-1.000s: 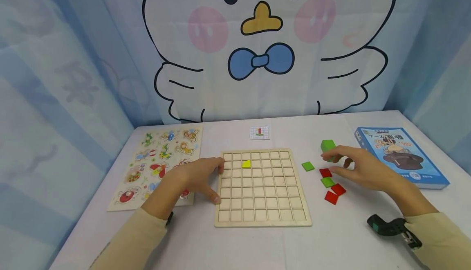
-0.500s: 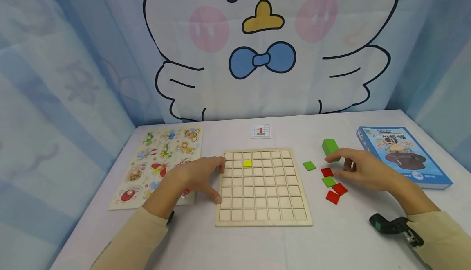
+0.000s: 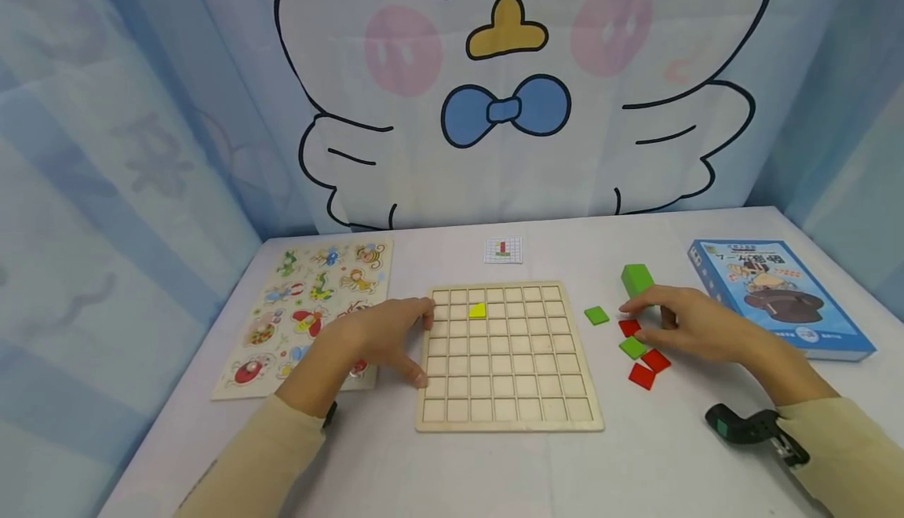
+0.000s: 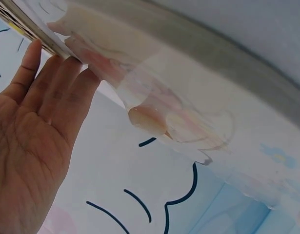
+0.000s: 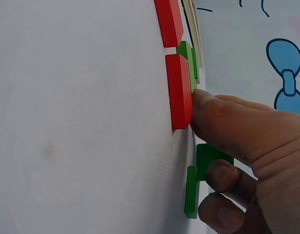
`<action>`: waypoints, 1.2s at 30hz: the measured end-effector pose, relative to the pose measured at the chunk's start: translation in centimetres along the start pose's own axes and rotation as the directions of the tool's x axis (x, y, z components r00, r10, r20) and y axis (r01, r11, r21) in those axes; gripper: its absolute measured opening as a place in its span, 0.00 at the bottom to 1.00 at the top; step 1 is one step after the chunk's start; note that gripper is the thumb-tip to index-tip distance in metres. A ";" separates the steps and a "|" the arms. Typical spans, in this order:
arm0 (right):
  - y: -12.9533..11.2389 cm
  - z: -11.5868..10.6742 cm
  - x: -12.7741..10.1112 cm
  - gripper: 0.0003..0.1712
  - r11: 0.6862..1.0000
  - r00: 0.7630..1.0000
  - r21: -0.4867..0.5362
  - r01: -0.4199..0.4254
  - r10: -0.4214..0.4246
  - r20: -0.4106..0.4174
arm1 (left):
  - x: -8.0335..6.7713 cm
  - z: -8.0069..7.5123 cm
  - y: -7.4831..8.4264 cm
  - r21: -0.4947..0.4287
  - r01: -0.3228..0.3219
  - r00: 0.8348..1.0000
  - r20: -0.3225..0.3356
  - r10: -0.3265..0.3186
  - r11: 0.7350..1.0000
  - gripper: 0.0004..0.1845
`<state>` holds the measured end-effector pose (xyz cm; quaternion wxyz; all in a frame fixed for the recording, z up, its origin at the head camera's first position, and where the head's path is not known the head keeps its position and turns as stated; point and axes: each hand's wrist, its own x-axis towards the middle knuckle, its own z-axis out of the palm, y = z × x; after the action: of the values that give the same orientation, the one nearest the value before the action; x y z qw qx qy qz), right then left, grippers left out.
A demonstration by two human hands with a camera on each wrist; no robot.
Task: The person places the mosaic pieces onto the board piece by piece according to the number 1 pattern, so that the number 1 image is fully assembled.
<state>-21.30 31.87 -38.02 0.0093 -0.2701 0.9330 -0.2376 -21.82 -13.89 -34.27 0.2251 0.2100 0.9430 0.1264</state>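
Since 1 second earlier the right hand [image 3: 695,323] had slid nearer, its straight fingers pressing a red tile [image 3: 628,327] near the tabletop's right edge, while the left hand [image 3: 377,337] lay flat-fingered against the grid board [image 3: 508,416].

Bare hands [image 3: 381,341], cream long sleeves [image 3: 847,443], black wrist mounts [image 3: 752,430], perhaps green-tipped on the right.

A pale wooden grid board [image 3: 508,357] bears one yellow tile [image 3: 478,311]. Right of it lie flat red square tiles [image 3: 642,376] and green square tiles [image 3: 596,315], with a green block [image 3: 636,278] farther off. At far right is a blue printed box [image 3: 777,294]; at left, a pale wooden animal puzzle [image 3: 311,298] in many colours.
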 end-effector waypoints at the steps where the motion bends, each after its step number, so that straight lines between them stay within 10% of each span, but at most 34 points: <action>1: 0.0 0.0 0.0 0.22 1.000 1.000 -0.003 -0.001 0.001 0.007 | 0.1 0.0 0.0 -0.001 0.001 1.000 0.001 -0.001 1.000 0.38; 36: -1.9 -0.8 1.3 0.18 0.983 0.991 0.160 0.092 -0.075 -0.112 | -0.1 0.0 -0.1 -0.022 -0.003 1.000 -0.008 0.002 1.000 0.37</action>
<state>-21.58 30.11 -36.33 -0.0277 -0.2945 0.8972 -0.3280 -21.80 -13.99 -34.23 0.2237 0.2081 0.9422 0.1378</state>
